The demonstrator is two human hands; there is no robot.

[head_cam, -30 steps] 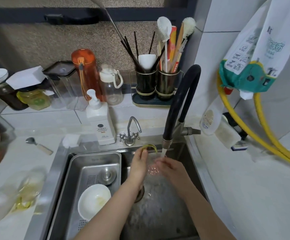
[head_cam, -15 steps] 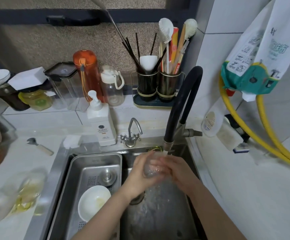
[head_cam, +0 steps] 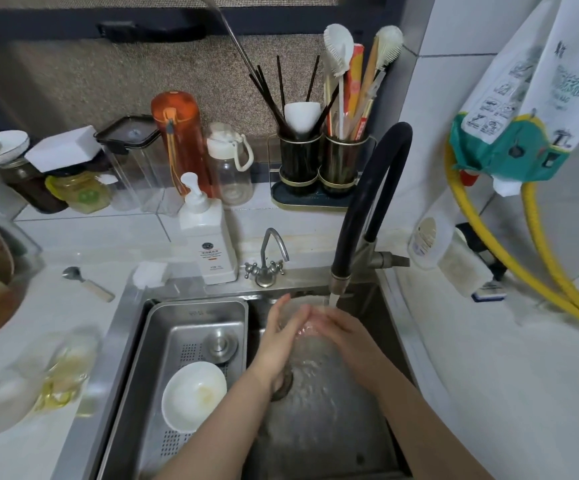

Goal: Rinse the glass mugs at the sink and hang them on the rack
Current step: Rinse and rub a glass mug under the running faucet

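Note:
A clear glass mug [head_cam: 303, 323] sits between both my hands over the steel sink [head_cam: 371, 358], right under the running stream from the black faucet [head_cam: 364, 209]. My left hand [head_cam: 277, 337] presses against the mug's left side with fingers pointing up. My right hand [head_cam: 341, 329] wraps its right side. Water splashes down onto the sink floor below. The mug is blurred and mostly hidden by my fingers. No rack is in view.
A steel drain basket [head_cam: 194, 327] fills the sink's left half and holds a white bowl [head_cam: 193, 394]. A soap dispenser [head_cam: 208, 240] and a small tap [head_cam: 267, 258] stand behind it. Glass items [head_cam: 39, 375] lie on the left counter. Yellow hoses [head_cam: 540, 271] hang at right.
My hands have closed in around the mug under the stream, and my left hand has turned against its side. A green ring seen at the mug earlier is out of sight now.

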